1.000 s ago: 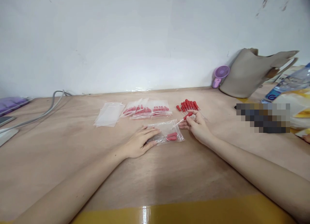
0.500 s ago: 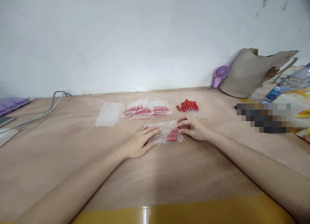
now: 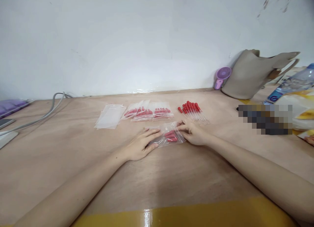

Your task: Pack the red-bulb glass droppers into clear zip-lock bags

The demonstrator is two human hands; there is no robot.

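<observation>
A clear zip bag point(image 3: 160, 141) lies flat on the table between my hands, with red-bulbed droppers point(image 3: 171, 137) inside it. My left hand point(image 3: 141, 144) rests on the bag's left part, fingers stretched out and flat. At the bag's right edge, my right hand point(image 3: 192, 131) has its fingers bent and closed on the plastic. Just beyond it, a loose pile of glass droppers with red bulbs point(image 3: 192, 109) points its thin tips toward my right hand. Farther back sit several filled zip bags point(image 3: 149, 111), overlapping, and a stack of flat, unfilled bags point(image 3: 110, 117) to their left.
A purple handheld fan point(image 3: 222, 77) leans by a grey-beige bag point(image 3: 241, 78) at the wall. Right of these are a plastic bottle point(image 3: 289, 84) and a blurred-out dark object point(image 3: 267, 120). Grey cables point(image 3: 46, 117) cross the table's left side.
The red bulbs have shifted left inside the bag, away from its right edge. My right hand has moved slightly left, its fingers now closed on that edge. My left hand is nearly still.
</observation>
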